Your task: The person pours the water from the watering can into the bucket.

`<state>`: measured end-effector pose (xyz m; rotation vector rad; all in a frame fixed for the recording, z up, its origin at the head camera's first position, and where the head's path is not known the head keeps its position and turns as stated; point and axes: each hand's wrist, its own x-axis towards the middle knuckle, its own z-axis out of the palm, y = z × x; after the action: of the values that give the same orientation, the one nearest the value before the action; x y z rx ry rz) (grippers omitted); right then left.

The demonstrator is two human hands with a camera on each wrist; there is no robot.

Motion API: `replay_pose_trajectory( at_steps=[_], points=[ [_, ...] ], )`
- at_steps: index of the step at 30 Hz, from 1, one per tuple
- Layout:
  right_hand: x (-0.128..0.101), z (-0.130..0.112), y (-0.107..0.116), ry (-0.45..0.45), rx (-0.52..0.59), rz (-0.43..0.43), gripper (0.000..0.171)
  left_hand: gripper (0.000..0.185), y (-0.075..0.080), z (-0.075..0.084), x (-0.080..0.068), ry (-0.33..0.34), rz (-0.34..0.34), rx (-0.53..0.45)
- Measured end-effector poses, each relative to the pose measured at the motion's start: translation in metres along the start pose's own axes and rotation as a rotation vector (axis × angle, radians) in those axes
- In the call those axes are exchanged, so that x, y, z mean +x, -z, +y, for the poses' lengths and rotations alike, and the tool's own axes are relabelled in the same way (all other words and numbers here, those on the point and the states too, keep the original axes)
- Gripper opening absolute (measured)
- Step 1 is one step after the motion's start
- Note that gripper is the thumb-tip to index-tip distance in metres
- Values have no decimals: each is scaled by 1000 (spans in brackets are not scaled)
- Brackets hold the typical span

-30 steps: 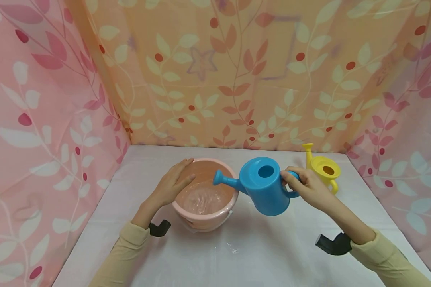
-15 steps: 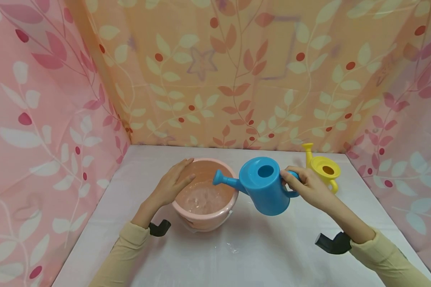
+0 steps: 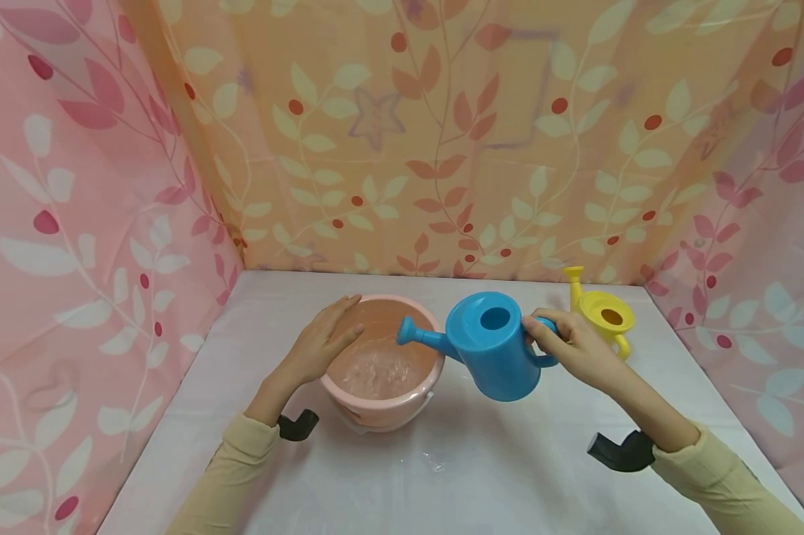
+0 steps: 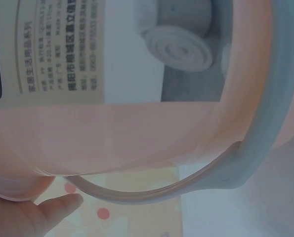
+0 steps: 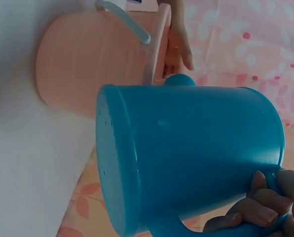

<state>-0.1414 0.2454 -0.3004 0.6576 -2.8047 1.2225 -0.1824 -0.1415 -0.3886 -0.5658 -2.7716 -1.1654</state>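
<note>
My right hand (image 3: 572,349) grips the handle of a blue watering can (image 3: 494,345), its fingers curled round it in the right wrist view. The can is held up, tipped slightly left, and its spout (image 3: 435,340) reaches over the rim of a pink bucket (image 3: 383,405). Rippled clear water (image 3: 382,371) fills the bucket's bottom; I cannot make out a distinct stream from the spout. With fingers straight, my left hand (image 3: 322,345) rests on the bucket's left rim. The left wrist view shows the bucket's label (image 4: 48,54) and its pale handle (image 4: 226,170).
A small yellow watering can (image 3: 605,316) stands at the back right, behind my right hand. A few wet drops (image 3: 434,462) lie on the white tabletop (image 3: 375,490) in front of the bucket. Patterned cloth (image 3: 402,148) hangs at the back and both sides.
The water's surface ripples differently from frame to frame. Both hands, the bucket and the blue watering can stay almost exactly in place.
</note>
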Motion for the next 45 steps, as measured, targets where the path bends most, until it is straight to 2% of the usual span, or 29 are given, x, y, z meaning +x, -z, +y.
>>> replay_pose_trajectory(
  at_steps=[45],
  points=[
    [1,0,1,1,-2,-11,24,57,0,-1,-2,0,4,-1]
  ],
)
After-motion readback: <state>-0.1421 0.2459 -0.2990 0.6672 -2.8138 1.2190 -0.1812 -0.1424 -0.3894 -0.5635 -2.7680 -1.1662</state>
